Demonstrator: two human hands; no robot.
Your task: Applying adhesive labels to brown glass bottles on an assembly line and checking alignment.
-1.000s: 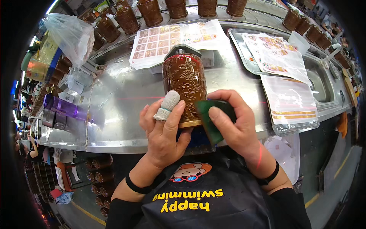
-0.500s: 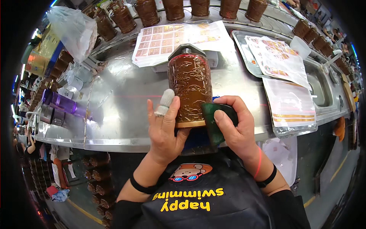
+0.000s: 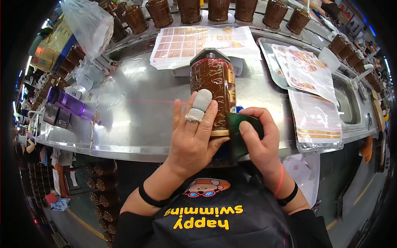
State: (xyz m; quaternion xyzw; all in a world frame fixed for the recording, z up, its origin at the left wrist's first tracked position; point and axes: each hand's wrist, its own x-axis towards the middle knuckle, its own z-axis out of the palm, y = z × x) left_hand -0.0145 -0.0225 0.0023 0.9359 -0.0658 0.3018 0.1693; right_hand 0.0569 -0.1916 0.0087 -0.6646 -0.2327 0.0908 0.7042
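A brown glossy bottle (image 3: 213, 78) with raised relief and a gold-coloured base rim lies in front of me, its neck end at a dark angular holder (image 3: 211, 53). A gold label strip (image 3: 231, 87) shows on its right side. My left hand (image 3: 192, 132) rests on the bottle's lower left, fingers stretched along it and the thumb by the base. One of its fingers wears a whitish knit finger cover (image 3: 200, 105). My right hand (image 3: 262, 138) pinches a dark green flat scraper (image 3: 237, 132) beside the bottle's lower right. The scraper's far edge is partly hidden.
Label sheets (image 3: 186, 45) lie behind the bottle on the steel table (image 3: 132, 107). To the right are a tray (image 3: 271, 68) with more sheets and a sink (image 3: 349, 103). Several brown bottles (image 3: 190, 10) line the back. A purple cup (image 3: 70, 101) and plastic bag (image 3: 89, 29) are left.
The bottle has turned, bringing the gold label strip into view on its right side. My left hand has moved from beside the bottle onto it. My right hand still holds the scraper.
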